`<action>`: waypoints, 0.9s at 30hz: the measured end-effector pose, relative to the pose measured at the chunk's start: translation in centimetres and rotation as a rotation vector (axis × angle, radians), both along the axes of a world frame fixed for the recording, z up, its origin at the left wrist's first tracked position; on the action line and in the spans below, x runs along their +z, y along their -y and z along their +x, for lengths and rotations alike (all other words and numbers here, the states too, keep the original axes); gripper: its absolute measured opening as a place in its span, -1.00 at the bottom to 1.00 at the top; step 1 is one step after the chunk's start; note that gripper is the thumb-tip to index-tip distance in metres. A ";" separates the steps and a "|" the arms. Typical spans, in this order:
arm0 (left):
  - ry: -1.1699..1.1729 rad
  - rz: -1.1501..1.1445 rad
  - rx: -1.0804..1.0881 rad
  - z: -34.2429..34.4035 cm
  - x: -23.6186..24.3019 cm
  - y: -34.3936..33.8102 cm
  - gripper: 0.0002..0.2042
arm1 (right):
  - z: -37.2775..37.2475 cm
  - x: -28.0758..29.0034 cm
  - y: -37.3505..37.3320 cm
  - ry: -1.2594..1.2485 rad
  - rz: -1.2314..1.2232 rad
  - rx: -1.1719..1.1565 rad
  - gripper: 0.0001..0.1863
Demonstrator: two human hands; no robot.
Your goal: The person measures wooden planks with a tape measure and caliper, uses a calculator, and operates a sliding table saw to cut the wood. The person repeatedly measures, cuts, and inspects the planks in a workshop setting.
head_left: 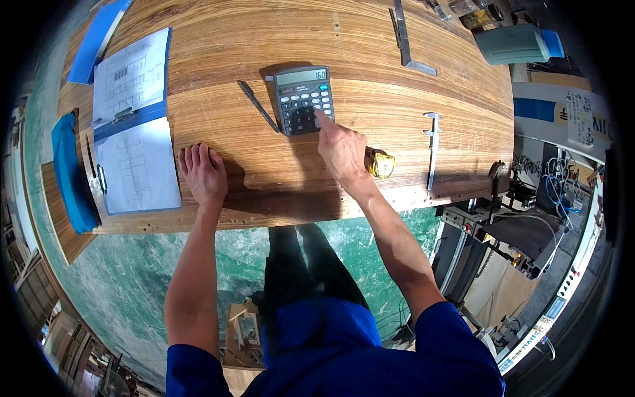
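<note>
My right hand [340,149] has its index finger on the keys of a black calculator [304,99]; the other fingers are curled under, their contents hidden. Just beside it lies a small yellow object [382,163], possibly a tape measure. My left hand [202,172] rests on the wooden table, palm down, fingers slightly bent and apart. A black pen [258,104] lies left of the calculator. To the left of that hand are papers [139,165] on blue clipboards, the upper sheets [129,73] clipped too. A silver caliper [432,149] lies to the right.
The table [370,92] carries a metal square [420,67] at the back and a blue pouch [71,172] at the left edge. A green container [509,43] and bottles stand at the back right. Machinery with cables [555,192] is right of the table, above a green floor [132,278].
</note>
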State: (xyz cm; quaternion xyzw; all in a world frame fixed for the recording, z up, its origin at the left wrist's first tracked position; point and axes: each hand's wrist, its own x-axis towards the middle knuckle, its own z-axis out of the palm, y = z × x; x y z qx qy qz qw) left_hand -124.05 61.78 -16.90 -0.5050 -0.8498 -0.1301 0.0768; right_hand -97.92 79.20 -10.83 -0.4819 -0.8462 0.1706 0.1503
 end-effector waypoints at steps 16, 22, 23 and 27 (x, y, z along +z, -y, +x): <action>-0.001 0.030 0.001 -0.1 0.0 0.1 -0.79 | -1.1 0.4 -0.2 0.096 -0.087 0.072 -0.59; -0.014 0.033 -0.007 0.0 0.3 -0.1 -0.79 | -0.9 -0.5 1.5 0.096 -0.056 0.120 -0.64; -0.012 0.039 -0.002 0.0 0.2 -0.3 -0.80 | -0.7 -0.5 1.2 0.053 -0.034 0.106 -0.64; 0.000 0.015 -0.006 0.0 0.2 0.0 -0.80 | 1.3 1.7 0.5 0.072 -0.105 -0.036 -0.66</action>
